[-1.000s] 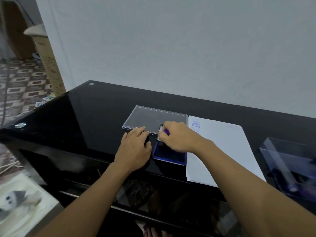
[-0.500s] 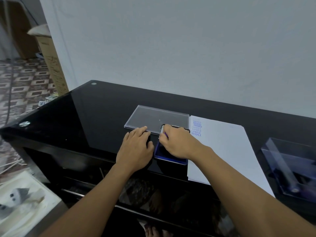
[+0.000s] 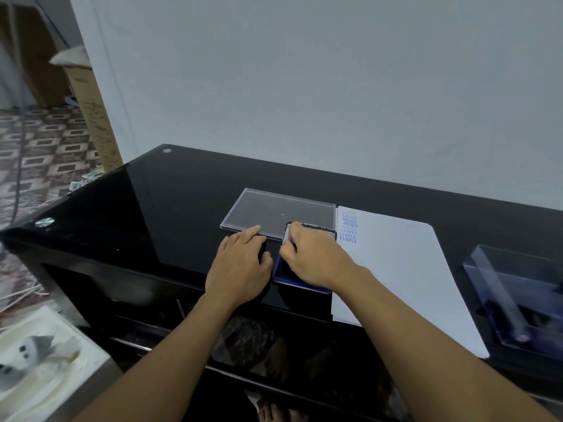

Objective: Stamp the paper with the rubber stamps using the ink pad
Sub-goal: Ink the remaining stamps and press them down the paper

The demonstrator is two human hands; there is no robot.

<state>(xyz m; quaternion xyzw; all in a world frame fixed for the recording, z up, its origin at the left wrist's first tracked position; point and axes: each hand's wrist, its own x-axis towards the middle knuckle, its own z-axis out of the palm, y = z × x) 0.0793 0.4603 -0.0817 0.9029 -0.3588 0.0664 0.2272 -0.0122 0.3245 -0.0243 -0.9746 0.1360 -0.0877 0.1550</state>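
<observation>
Stamp (image 3: 292, 241) in my right hand (image 3: 313, 257): only a sliver of purple shows between my curled fingers, which pinch it from above. It is down over the far end of the blue ink pad (image 3: 285, 274), though I cannot tell whether it touches the ink. The pad lies near the front edge of the black glass table (image 3: 182, 208), about midway along it. My left hand (image 3: 240, 266) rests flat just left of the pad, fingers straight, holding nothing, fingertips at the near edge of a clear plastic lid (image 3: 274, 213). White paper (image 3: 396, 269) lies against the pad's right side, with blue printed words (image 3: 348, 228), AMENDED and SAMPLE, at its far left corner. A clear box (image 3: 518, 293) stands by the table's right edge.
</observation>
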